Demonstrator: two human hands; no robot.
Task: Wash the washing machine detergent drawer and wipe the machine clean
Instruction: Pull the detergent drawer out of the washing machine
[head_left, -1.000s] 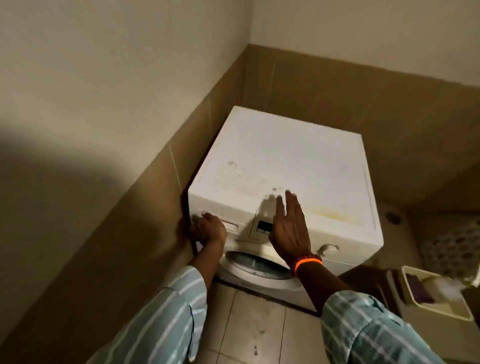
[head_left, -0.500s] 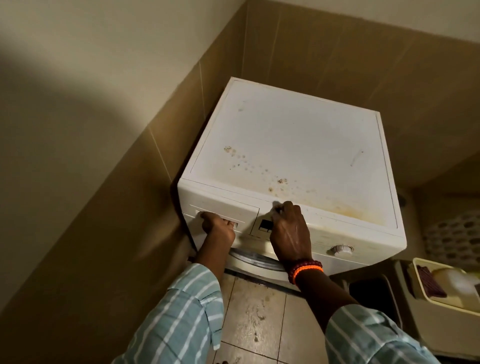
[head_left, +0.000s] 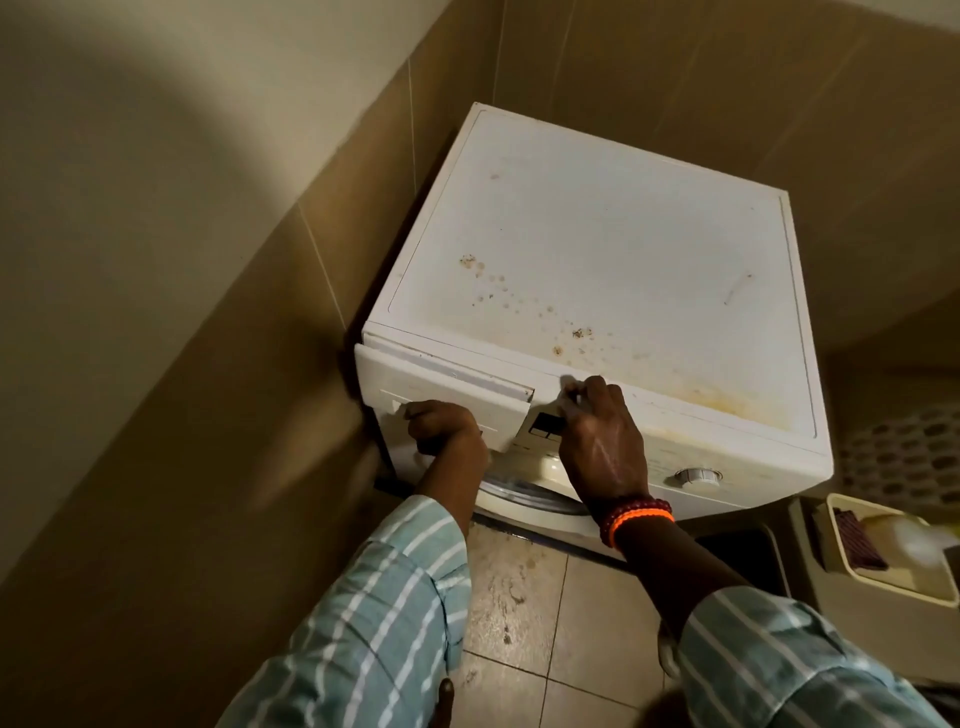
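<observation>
A white front-loading washing machine (head_left: 613, 249) stands in the corner, its top marked with brown spots and a yellowish stain near the front edge. The detergent drawer (head_left: 441, 382) at the machine's upper left front sticks out a little from the panel. My left hand (head_left: 444, 431) grips the drawer's handle recess from below. My right hand (head_left: 597, 436) rests flat against the control panel beside the drawer, fingertips on the machine's top front edge, covering part of the small display. A round dial (head_left: 696, 475) sits to the right on the panel.
Tiled walls close in on the left and behind the machine. A cream tub (head_left: 883, 551) holding a dark cloth and a pale bottle stands at the right, with a perforated laundry basket (head_left: 904, 457) behind it. The floor tiles (head_left: 519, 623) in front are stained.
The drawer has come out a short way from the front panel under my left hand. My right hand stays braced on the panel. The view has moved closer.
</observation>
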